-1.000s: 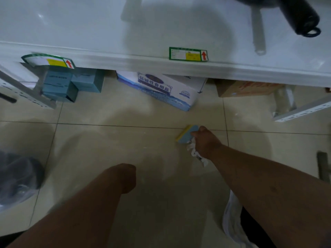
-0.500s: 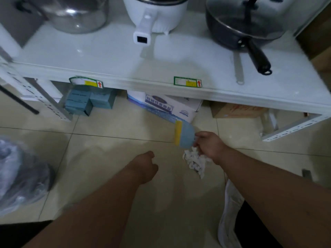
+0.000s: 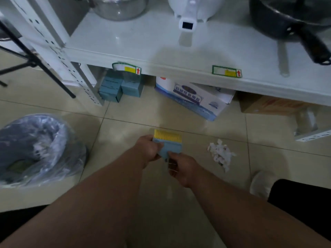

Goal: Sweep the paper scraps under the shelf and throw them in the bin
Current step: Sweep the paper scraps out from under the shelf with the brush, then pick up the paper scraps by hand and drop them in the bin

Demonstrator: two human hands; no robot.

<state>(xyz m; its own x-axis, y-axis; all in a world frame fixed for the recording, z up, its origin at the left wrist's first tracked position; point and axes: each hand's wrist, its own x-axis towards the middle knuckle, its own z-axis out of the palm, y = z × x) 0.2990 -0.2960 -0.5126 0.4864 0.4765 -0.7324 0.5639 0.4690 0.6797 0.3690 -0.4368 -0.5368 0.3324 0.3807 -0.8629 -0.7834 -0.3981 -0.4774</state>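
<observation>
A small blue brush with yellow bristles (image 3: 168, 142) is held above the tiled floor, bristles pointing toward the shelf. My left hand (image 3: 149, 149) grips its left side. My right hand (image 3: 180, 166) pinches its lower end from below. A pile of white paper scraps (image 3: 221, 153) lies on the floor to the right of both hands, out in front of the white shelf (image 3: 161, 65). The bin (image 3: 35, 149), lined with a clear plastic bag, stands on the floor at the left.
Under the shelf sit teal boxes (image 3: 119, 86), a blue-and-white carton (image 3: 193, 99) and a brown box (image 3: 272, 105). Pots, a white cooker (image 3: 189, 13) and a black pan (image 3: 293, 20) stand on the shelf. A black tripod leg (image 3: 41, 63) slants at left. My shoe (image 3: 260, 183) is near the scraps.
The brush has left the scraps and moved left in front of me. My left hand has come up and taken hold of it alongside my right hand. The camera has lifted and turned left.
</observation>
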